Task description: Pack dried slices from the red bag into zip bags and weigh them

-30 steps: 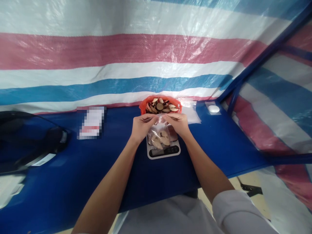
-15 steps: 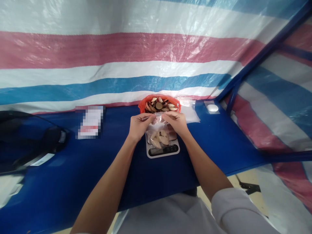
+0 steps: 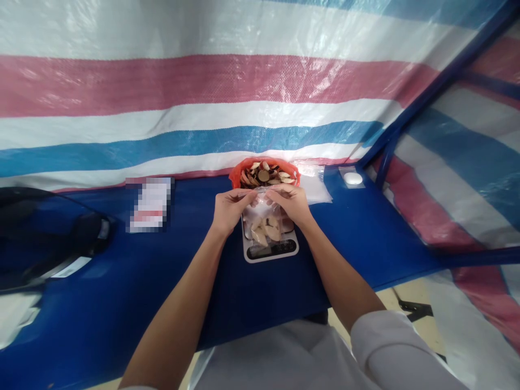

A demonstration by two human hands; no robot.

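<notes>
Both hands pinch the top edge of a clear plastic bag (image 3: 264,214), which holds several pale dried slices (image 3: 266,232). My left hand (image 3: 232,208) grips the edge on the left, and my right hand (image 3: 290,203) grips it on the right, thumbs close together. Below the bag lies a white kitchen scale (image 3: 271,256) with a dark display strip; the bag covers part of it, and whether the two touch I cannot tell. Just beyond the hands sits a red plastic bag (image 3: 236,176) full of brown and pale dried slices (image 3: 270,174).
Flat clear bags (image 3: 319,187) lie right of the red bag. A white oval object (image 3: 352,179) rests on clear plastic farther right. A blurred-out white and red item (image 3: 151,205) and black straps (image 3: 95,233) are at left. Striped sheeting (image 3: 203,81) walls the blue table (image 3: 170,276).
My fingers have shifted slightly along the bag's top edge, and its mouth looks a little wider. Otherwise the scene is nearly the same, with a slight camera shift.
</notes>
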